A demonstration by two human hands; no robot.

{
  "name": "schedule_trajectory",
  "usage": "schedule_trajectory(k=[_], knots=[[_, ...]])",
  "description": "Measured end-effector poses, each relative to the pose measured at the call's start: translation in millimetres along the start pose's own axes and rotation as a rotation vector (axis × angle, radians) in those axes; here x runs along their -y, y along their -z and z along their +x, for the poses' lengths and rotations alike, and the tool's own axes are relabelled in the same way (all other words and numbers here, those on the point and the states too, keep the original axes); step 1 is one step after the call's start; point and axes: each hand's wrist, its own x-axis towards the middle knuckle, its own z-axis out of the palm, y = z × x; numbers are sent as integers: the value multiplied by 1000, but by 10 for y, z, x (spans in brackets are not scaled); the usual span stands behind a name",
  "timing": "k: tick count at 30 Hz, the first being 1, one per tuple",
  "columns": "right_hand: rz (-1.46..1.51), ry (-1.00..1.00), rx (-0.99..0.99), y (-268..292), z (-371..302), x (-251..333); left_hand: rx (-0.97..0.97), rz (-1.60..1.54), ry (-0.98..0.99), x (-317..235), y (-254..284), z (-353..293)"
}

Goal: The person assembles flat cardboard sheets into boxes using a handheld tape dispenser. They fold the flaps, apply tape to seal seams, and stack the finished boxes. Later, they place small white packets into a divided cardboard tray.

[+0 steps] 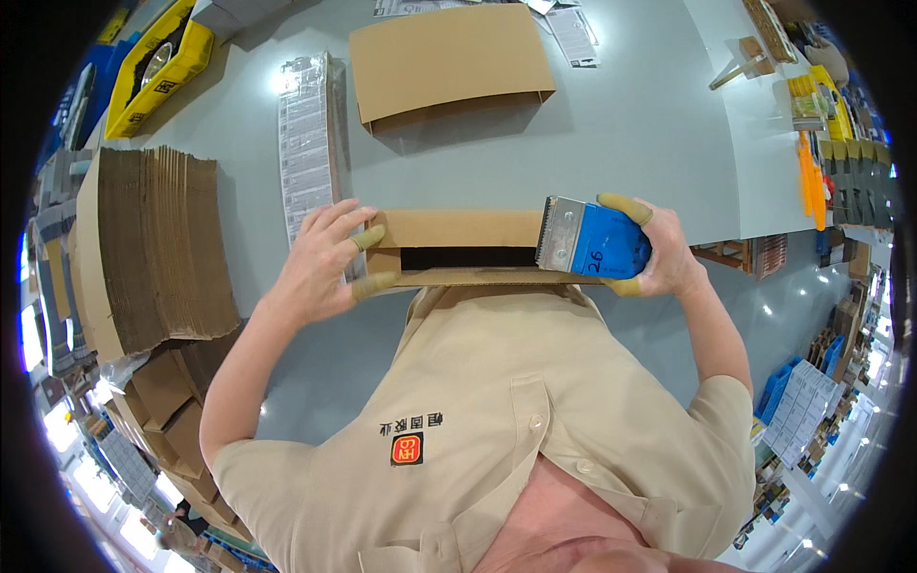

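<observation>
Shirt [478, 353]: beige, short sleeves, reads as workwear. Left sleeve [263, 482] and right sleeve [721, 420] both plain, same fabric. Stitched front placket [528, 396], pale round button [536, 421] on it, neck open in a V. Left chest carries a square emblem [407, 448], red and orange with dark edging, row of dark characters [411, 422] beside it. Left hand [325, 256] and right hand [671, 250]: yellowish-tan finger cots [369, 237] on thumb and one finger each. No gloves, forearms uncovered.
</observation>
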Motion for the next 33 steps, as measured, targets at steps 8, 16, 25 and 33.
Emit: schedule_trajectory(k=[8,16,25,33], knots=[[86,-103,-179,76,-57,146,322,-43,65,-362,-348,497],[128,-193,-187,189,-24,-67,-261,7,56,-136,-730,761],[-55,140,-122,245,-65,126,-61,87,163,-217,-954,914],[14,114,-69,58,-202,-195,-509,-584,398,-631,-898,1097]])
